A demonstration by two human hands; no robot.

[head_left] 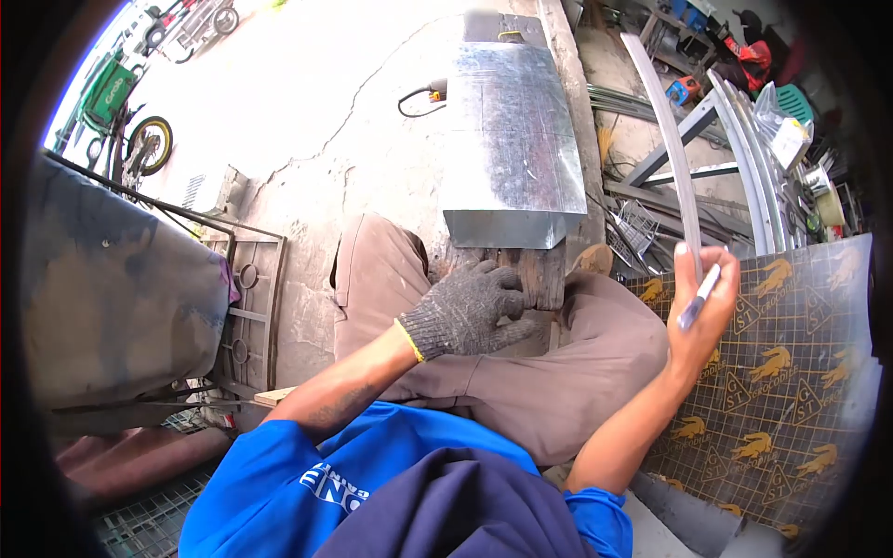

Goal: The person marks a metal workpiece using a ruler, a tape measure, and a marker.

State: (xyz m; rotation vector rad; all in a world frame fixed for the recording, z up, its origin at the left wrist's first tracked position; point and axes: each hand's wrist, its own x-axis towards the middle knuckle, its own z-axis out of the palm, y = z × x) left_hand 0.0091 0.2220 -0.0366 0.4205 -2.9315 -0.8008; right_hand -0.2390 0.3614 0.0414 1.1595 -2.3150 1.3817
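Note:
My left hand (pixel 465 312) wears a dark grey knitted glove with a yellow cuff edge. Its fingers are apart with nothing in them, over my lap beside the wooden bench (pixel 502 262). In my bare right hand (pixel 702 302), raised at the right, is a marker pen (pixel 699 296) with a white and dark barrel. The same hand grips the lower end of a long, thin, pale strip (pixel 668 130), which looks like a metal ruler and points away from me. A bent sheet of shiny metal (pixel 512 130) lies on the bench in front of me, its near edge folded down.
A black power tool's orange-marked end and cord (pixel 423 98) show left of the sheet. At right stands a board printed with crocodiles (pixel 772 372); metal bars (pixel 744 149) lie beyond it. A metal frame (pixel 251 298) and a covered surface (pixel 130 288) are at left.

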